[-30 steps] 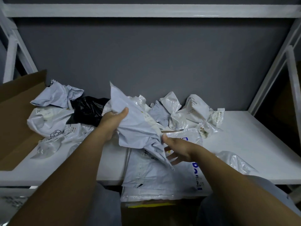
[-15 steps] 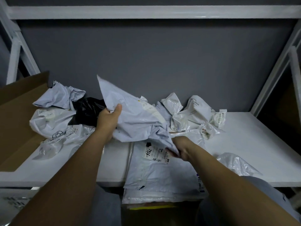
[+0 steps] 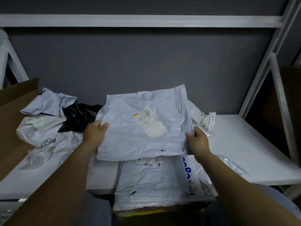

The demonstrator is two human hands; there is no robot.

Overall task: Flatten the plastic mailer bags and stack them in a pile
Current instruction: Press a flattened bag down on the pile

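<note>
I hold a pale grey mailer bag (image 3: pixel 130 137) spread out in the air above the shelf, its shipping label facing up. My left hand (image 3: pixel 95 132) pinches its left edge with the thumb on top. My right hand (image 3: pixel 196 139) grips its right edge near the seal flap. Below it, at the shelf's front edge, lies a pile of flattened mailers (image 3: pixel 156 178), the top one white with blue lettering. Crumpled mailers (image 3: pixel 40 128) lie heaped at the left, with a black bag (image 3: pixel 78 116) among them.
The white shelf board (image 3: pixel 244 144) extends to the right, with a crumpled clear bag (image 3: pixel 231 163) and a small labelled bag (image 3: pixel 207 121) on it. A brown cardboard flap (image 3: pixel 11 115) stands at the left. White rack posts (image 3: pixel 280 95) rise at the right; a grey wall is behind.
The bag was crumpled and held by one corner; my right hand took its other side and both hands pulled it open into a flat sheet.
</note>
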